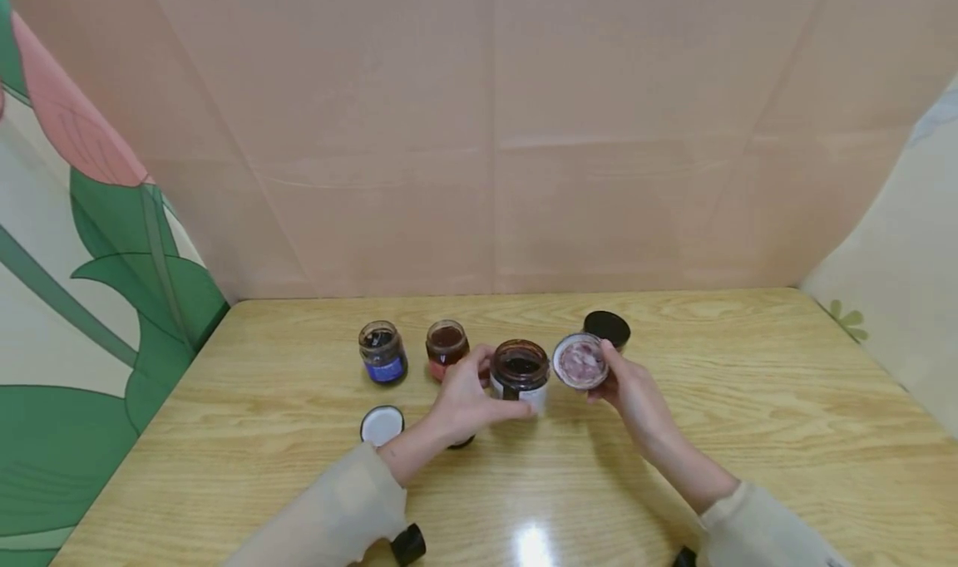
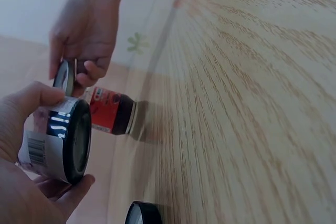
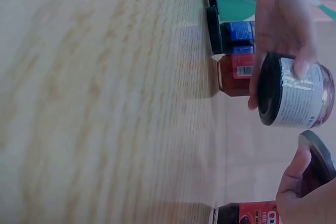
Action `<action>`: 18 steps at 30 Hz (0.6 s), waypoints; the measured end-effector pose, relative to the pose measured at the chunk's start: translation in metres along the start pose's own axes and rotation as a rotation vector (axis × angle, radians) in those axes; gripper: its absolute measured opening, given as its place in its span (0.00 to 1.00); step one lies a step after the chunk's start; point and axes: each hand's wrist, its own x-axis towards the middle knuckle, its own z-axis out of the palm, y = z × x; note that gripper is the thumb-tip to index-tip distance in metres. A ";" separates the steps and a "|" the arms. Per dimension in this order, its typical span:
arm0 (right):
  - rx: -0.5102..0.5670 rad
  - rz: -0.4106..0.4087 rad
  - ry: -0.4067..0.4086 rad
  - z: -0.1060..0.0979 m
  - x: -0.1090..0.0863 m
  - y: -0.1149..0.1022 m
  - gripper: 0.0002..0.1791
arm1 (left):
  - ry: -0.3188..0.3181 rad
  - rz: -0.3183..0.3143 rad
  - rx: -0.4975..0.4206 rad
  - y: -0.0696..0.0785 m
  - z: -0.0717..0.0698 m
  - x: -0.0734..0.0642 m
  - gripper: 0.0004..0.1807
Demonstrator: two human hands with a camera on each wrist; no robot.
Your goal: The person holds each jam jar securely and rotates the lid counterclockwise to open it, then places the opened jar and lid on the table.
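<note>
My left hand (image 1: 471, 396) grips an uncapped glass jar (image 1: 520, 367) with dark contents and a white label, its mouth facing up toward the head camera. In the left wrist view the dark base of this jar shows raised off the table. My right hand (image 1: 632, 392) holds a round lid (image 1: 580, 362) by its edge, just right of the jar. The lid is turned on its side, its pale inside smeared with purplish residue. In the right wrist view, the right thumb presses on the lid (image 3: 317, 156), slightly apart from the jar (image 3: 299, 92).
Behind my left hand stand an uncapped jar with a blue label (image 1: 383, 355) and one with a red label (image 1: 446, 347). A black-topped jar (image 1: 607, 327) stands behind the held lid. A lid (image 1: 382, 426) lies white side up; another dark lid (image 1: 461, 443) is mostly hidden under my left wrist.
</note>
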 end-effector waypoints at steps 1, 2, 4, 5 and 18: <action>-0.004 0.005 0.005 0.000 0.000 0.000 0.29 | 0.008 -0.002 0.003 0.000 0.000 0.000 0.38; -0.007 0.005 0.007 -0.001 0.000 0.000 0.29 | 0.015 -0.007 0.004 0.000 0.001 0.001 0.39; -0.013 0.005 0.007 -0.002 -0.001 0.000 0.28 | 0.028 -0.014 -0.004 0.000 0.003 0.003 0.40; -0.017 0.005 0.006 -0.003 -0.001 0.000 0.28 | 0.035 -0.018 -0.007 0.000 0.003 0.003 0.40; -0.256 0.022 0.013 -0.016 -0.006 0.004 0.30 | 0.108 -0.131 -0.029 0.001 0.016 0.012 0.38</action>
